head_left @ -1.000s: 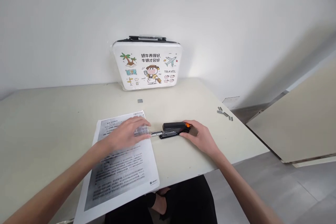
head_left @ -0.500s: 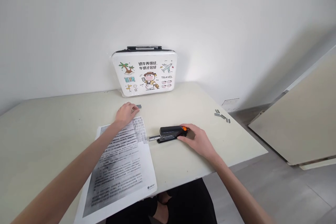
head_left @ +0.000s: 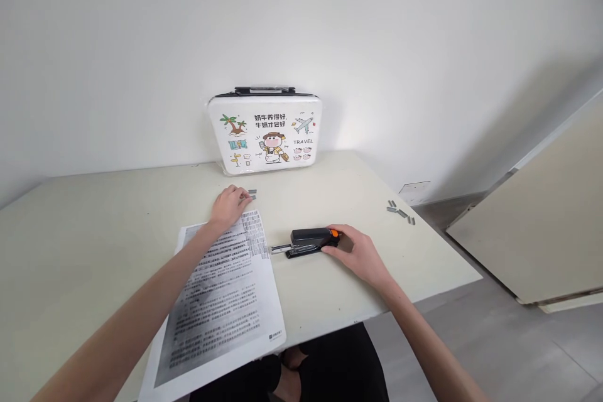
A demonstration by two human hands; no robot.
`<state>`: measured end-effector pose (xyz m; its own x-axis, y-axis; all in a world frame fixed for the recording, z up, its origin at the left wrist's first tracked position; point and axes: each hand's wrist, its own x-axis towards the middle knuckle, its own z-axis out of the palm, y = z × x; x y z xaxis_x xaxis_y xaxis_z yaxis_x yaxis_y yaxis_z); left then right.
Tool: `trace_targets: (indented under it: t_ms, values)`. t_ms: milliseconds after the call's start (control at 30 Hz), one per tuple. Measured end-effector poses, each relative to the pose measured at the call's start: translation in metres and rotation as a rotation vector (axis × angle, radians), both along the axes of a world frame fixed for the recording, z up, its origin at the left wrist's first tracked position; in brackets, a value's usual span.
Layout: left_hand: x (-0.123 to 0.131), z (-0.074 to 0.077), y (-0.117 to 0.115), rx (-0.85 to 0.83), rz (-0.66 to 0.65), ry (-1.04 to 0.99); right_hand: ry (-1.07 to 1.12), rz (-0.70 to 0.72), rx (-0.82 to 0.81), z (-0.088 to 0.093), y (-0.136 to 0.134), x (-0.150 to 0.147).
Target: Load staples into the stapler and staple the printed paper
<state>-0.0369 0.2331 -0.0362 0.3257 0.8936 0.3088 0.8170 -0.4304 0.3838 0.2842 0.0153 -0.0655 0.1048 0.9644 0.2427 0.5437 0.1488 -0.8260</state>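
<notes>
My left hand [head_left: 229,207] reaches over the top of a printed sheet of paper [head_left: 221,308]. Its thumb and fingertips are closed on a small grey strip of staples [head_left: 253,197]. Just behind that, another staple strip [head_left: 252,191] lies on the table. My right hand [head_left: 358,252] grips the rear end of a black stapler [head_left: 311,237] with an orange part. The stapler rests on the table, its narrow metal staple tray [head_left: 281,249] sticking out to the left, close to the paper's right edge.
A white carry case [head_left: 268,135] with cartoon prints stands against the wall at the back of the table [head_left: 103,220]. Several loose staple strips [head_left: 401,213] lie near the table's right edge. A pale panel [head_left: 532,226] leans beyond it on the right.
My left thumb and fingertips have come together at a staple strip, which now shows at their ends. The whole view has shifted slightly. My right hand stays on the stapler.
</notes>
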Motion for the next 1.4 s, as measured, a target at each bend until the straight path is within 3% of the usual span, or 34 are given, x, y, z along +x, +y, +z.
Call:
trace_targets:
  t_ms: [200, 467, 700, 800, 1100, 1400]
  values:
    - [0.009, 0.007, -0.031, -0.045, -0.103, -0.155, 0.003, 0.002, 0.010, -0.001, 0.000, 0.001]
    - [0.019, 0.023, -0.109, -0.389, -0.320, -0.522, -0.002, -0.004, -0.025, 0.004, -0.003, -0.001]
    - [0.012, 0.022, -0.123, -0.689, -0.259, -0.695, -0.013, -0.014, -0.034, 0.001, -0.004, -0.001]
    - [0.011, 0.017, -0.126, -0.629, -0.237, -0.634, -0.025, -0.005, -0.036, 0.001, -0.005, -0.002]
    - [0.027, 0.009, -0.146, -0.338, -0.335, -0.465, -0.062, -0.026, -0.053, 0.003, -0.007, -0.003]
    - [0.030, 0.001, -0.153, -0.276, -0.341, -0.372, -0.059, -0.019, -0.061, 0.002, -0.007, -0.002]
